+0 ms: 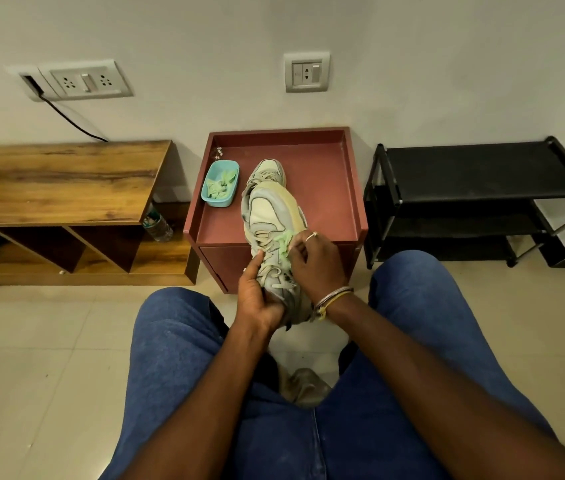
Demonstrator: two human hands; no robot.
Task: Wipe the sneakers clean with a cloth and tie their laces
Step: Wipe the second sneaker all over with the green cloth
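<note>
Head view: a pale sneaker [274,216] is held over the front edge of a red-brown bench [322,174], toe pointing away towards the wall. Its heel end is clasped from the left by the left grip [256,296], fingers curled round the collar. A green cloth [282,242] is pinched in the right grip [312,265] and pressed on the laces [267,237], which lie loose. The heel is hidden by both hands. A second sneaker [269,171] stands on the bench behind, its near half covered by the held one. Just left of it a blue tub [236,168] with green cloth scraps [220,187] is set. A wooden shelf unit [59,181] is seen left of the bench, a plastic bottle [158,225] lodged between them; a black shoe rack [481,171] is placed to the right. Two wall sockets [83,79] are mounted above, a black cable [69,119] running from the left one. Blue-jeaned knees [177,341] are spread over a tiled floor [31,341]
</note>
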